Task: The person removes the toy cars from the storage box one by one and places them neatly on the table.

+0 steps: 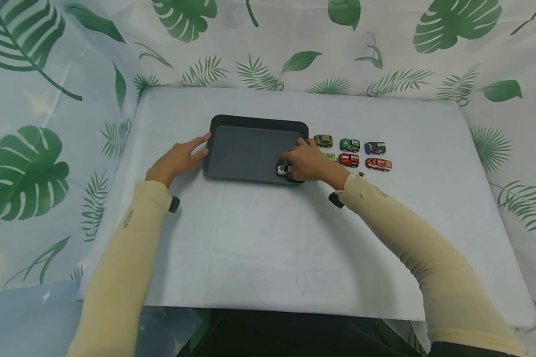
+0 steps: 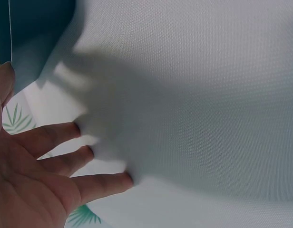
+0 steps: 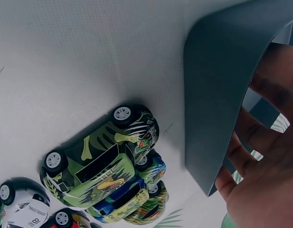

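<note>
A dark grey shallow tray (image 1: 250, 153) lies on the white-covered table. My left hand (image 1: 175, 158) is at its left rim, index finger and thumb touching the edge; in the left wrist view the other fingers of this hand (image 2: 37, 175) spread straight over the cloth. Inside the tray's front right corner, my right hand (image 1: 306, 161) holds a small white-and-black toy car (image 1: 283, 170) with its fingers. The right wrist view shows that hand (image 3: 265, 156) reaching over the tray wall (image 3: 218, 95); the wall hides the car and fingertips there.
Right of the tray stand several toy cars: camouflage green (image 1: 323, 141), dark green (image 1: 350, 145), blue (image 1: 375, 148), red (image 1: 348, 159) and orange-red (image 1: 378, 164). My right hand and wrist partly cover a lime car (image 1: 331, 156) and a white one (image 1: 360, 174).
</note>
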Available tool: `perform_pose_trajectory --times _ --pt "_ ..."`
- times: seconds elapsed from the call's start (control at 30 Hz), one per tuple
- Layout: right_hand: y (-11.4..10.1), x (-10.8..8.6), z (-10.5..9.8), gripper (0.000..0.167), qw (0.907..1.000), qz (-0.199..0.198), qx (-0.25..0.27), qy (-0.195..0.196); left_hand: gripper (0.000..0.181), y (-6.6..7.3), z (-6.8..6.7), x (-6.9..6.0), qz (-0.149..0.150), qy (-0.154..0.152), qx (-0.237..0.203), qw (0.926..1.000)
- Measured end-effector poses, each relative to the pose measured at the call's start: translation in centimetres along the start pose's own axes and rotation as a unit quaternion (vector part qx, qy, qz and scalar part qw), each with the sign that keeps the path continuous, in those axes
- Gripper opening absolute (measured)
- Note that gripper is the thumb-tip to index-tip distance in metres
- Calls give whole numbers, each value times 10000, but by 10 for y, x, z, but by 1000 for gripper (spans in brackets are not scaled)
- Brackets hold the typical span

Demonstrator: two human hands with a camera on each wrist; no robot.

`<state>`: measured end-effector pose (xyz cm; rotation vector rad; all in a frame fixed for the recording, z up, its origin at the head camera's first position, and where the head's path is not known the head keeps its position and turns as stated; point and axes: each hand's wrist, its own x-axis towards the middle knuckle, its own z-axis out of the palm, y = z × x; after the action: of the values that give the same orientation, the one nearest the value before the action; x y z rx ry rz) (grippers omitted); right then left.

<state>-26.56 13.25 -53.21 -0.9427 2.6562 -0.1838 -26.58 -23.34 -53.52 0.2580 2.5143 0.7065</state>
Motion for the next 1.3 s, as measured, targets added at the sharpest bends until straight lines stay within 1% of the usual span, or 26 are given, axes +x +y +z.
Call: perform_pose_trajectory --times 0.23,0.53,0.67,0.77,1.03,1.3 --pt "3 -1 0 31 9996 -138 146 174 62 -1 0 0 30 -27 -5 10000" --pt "2 0 -7 34 9989 12 445 178 62 1 -1 0 -7 -45 14 10000" --pt "1 0 -11 34 9987 -15 472 191 62 2 -2 0 -21 -51 17 10000" --pt "0 -2 -14 34 9984 -107 485 260 62 1 -2 -1 -26 -56 -12 10000" --pt "5 -12 -25 38 9968 -294 632 403 62 1 -2 -1 -22 -68 -39 10000" --pt "14 -28 -39 42 9933 -6 1024 527 63 2 -2 -1 -55 -119 -27 9999"
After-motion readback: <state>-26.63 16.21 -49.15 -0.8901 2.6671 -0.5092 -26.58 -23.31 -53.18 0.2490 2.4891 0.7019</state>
